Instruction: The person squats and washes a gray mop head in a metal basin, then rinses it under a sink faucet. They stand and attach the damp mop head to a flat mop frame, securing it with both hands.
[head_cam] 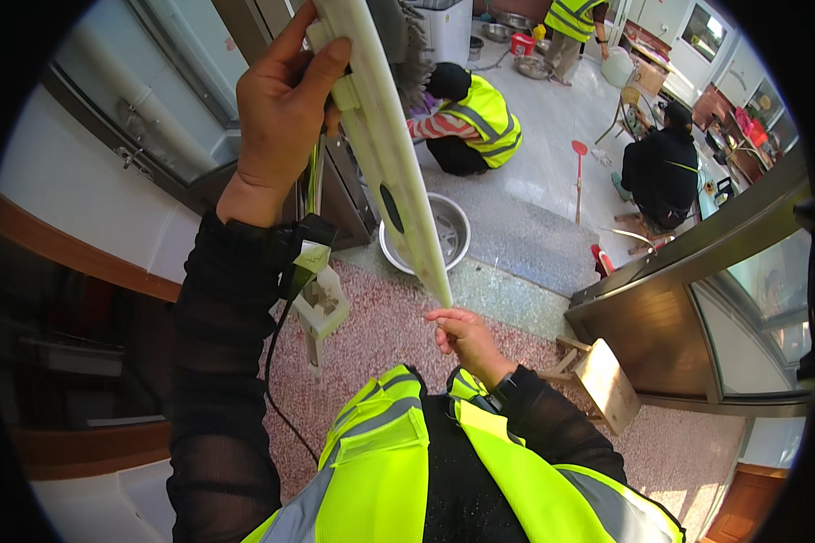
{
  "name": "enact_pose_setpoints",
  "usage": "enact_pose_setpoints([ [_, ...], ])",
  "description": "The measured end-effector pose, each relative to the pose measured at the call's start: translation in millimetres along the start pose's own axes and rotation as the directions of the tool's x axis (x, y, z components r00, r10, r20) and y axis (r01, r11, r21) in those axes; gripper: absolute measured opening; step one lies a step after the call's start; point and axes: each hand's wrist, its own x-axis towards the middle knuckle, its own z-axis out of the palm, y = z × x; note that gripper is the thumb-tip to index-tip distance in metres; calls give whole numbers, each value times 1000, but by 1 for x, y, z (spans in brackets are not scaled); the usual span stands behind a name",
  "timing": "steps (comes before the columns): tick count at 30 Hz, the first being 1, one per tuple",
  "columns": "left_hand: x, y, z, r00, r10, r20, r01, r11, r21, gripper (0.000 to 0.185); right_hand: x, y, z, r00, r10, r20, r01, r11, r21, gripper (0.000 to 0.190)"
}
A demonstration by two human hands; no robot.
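My left hand [285, 108] grips the edge of a long pale plastic panel [387, 149] with a dark oval slot, at the upper centre; the thumb lies on its front and the fingers go behind it. The panel slants down to a narrow tip. Just below that tip is my right hand [467, 339], fingers curled; whether it touches the tip or pinches something small I cannot tell. Behind the panel's top hangs a grey shaggy mop-like pad [411, 54]. A metal basin [458, 231] stands on the floor behind the panel's lower part.
A wooden stool [601, 383] stands to the right by a metal-framed door [638, 332]. A white plastic holder [322, 305] is below my left forearm, near a black cable. A person in a hi-vis vest [485, 122] crouches ahead; two others are farther off. A red fly swatter [578, 170] lies beyond.
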Motion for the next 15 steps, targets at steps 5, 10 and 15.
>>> enact_pose_setpoints([
  [5, 10, 13, -11, 999, -29, -30, 28, 998, -53, 50, 27, -70, -37, 966, -235, 105, 254, 936, -245, 26],
  [10, 3, 17, 0, 998, -59, 39, 60, 997, -38, 54, 34, -129, -15, 858, -504, 102, 498, 766, -408, 31],
  [15, -7, 11, 24, 986, 107, 129, -117, 990, 75, 64, 15, -176, 13, 736, -617, 278, 676, 682, -279, 46],
])
